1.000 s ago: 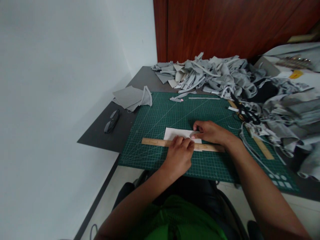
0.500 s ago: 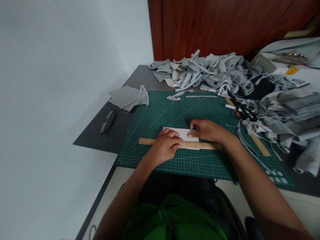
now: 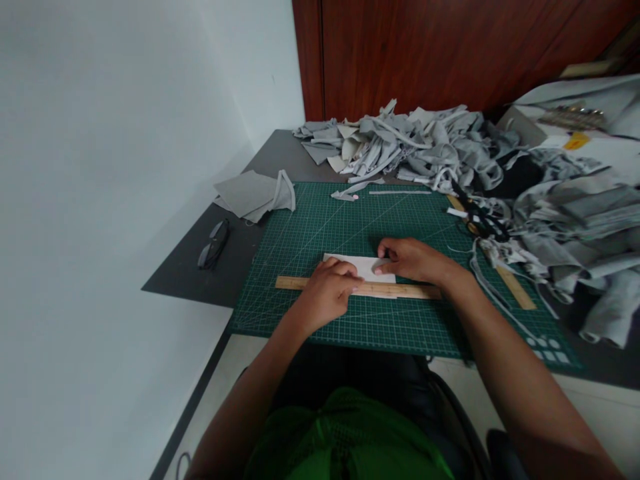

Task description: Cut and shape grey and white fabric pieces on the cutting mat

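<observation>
— While the left hand (image 3: 327, 293) presses down on the wooden ruler (image 3: 405, 291), which way does that ruler run?

— Side to side across the green cutting mat (image 3: 310, 233), its long axis parallel to the near edge of the desk (image 3: 200, 270). It lies over the near edge of the white piece of fabric (image 3: 367, 265), so the fabric shows just beyond it, toward the far side.

— And the right hand (image 3: 410, 260)?

— It rests on the fabric's right end, just past the ruler, fingertips bent down onto the white. From here I can't tell whether it pinches a marker or blade; nothing shows between the fingers.

— So neither grip is clamped round anything?

— The left grip is curled, fingers together, flat on top of the ruler rather than wrapped about it. The right one is loosely curled, pressing rather than grasping, as far as I can see.

— Which hand sits nearer the ruler's middle?

— The left. The right is nearer the ruler's right end, and the fabric lies between the two hands.

— Anything else close by?

— A heap of grey scraps (image 3: 430, 143) along the far edge, a pair of glasses (image 3: 214, 243) near the left edge, and a second ruler (image 3: 515, 290) lying at a slant at the right.
</observation>
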`<state>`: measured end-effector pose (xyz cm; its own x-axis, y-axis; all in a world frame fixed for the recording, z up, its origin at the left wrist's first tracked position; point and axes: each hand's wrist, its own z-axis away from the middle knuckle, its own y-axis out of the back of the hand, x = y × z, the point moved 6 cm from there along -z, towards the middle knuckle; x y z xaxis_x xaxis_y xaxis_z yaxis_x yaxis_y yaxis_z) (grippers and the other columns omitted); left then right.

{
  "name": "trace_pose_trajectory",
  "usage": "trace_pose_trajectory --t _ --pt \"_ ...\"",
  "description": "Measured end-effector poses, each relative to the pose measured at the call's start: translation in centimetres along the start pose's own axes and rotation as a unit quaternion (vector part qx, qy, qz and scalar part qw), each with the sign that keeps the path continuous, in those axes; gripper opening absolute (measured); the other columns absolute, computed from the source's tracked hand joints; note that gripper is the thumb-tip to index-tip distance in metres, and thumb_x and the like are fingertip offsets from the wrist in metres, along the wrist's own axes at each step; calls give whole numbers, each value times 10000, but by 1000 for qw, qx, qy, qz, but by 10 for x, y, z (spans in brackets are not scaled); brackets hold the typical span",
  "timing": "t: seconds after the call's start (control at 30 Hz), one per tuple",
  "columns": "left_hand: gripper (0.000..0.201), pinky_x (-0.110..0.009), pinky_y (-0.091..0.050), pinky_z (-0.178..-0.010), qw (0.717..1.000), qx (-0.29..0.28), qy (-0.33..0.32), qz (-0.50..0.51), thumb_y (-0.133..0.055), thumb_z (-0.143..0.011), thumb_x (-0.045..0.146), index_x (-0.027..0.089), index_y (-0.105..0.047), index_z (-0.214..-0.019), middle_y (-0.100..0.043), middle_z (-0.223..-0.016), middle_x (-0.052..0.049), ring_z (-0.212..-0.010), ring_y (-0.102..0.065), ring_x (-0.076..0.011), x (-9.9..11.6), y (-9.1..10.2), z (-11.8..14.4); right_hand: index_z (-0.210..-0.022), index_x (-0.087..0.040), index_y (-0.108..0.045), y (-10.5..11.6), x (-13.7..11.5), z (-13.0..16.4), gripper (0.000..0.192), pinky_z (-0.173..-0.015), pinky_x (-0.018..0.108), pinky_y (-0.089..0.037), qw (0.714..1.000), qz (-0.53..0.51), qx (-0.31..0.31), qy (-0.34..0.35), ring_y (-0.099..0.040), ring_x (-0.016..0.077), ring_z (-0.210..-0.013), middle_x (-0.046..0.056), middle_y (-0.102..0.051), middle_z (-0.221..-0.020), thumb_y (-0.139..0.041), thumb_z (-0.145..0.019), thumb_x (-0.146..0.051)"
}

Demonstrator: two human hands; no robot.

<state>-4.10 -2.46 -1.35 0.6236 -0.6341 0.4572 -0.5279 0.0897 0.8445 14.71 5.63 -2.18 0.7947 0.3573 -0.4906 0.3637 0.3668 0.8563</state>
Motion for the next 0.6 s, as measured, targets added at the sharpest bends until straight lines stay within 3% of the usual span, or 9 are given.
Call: trace_pose_trajectory --t 0.27,0.4,0.5,0.6 --pt "358 -437 -495 -883 992 1 50 -114 -567 -888 14 239 -779 -1069 -722 -1098 -39 -1081 -593 -262 18 -2 3 -1000 -241 -684 1 -1 1 274 -592 297 -343 1000 7 6 6 -608 193 -668 -4 -679 -758 -746 -847 -460" --pt "216 -470 -497 -872 987 18 93 -129 -627 -910 100 222 -767 -1020 -708 -1083 -49 -1082 -595 -287 27 -6 4 -998 -234 -684 1 -2 2 266 -589 298 -340 1000 12 9 5 -613 197 -677 2 -676 -767 -743 -851 -448" --pt "138 -488 -502 -885 976 43 129 -168 -627 -959 194 189 -751 -1020 -694 -1080 -84 -1075 -596 -302 37 -11 4 -988 -230 -678 1 -2 2 267 -581 297 -337 1000 12 6 7 -608 198 -665 -3 -661 -745 -742 -851 -450" --pt "189 -489 -516 -891 960 38 138 -242 -579 -990 179 133 -740 -1079 -688 -1069 -116 -1059 -612 -312 50 -19 4 -1002 -230 -670 0 -1 2 284 -584 298 -349 1000 5 1 8 -609 198 -664 -6 -655 -747 -735 -857 -466"
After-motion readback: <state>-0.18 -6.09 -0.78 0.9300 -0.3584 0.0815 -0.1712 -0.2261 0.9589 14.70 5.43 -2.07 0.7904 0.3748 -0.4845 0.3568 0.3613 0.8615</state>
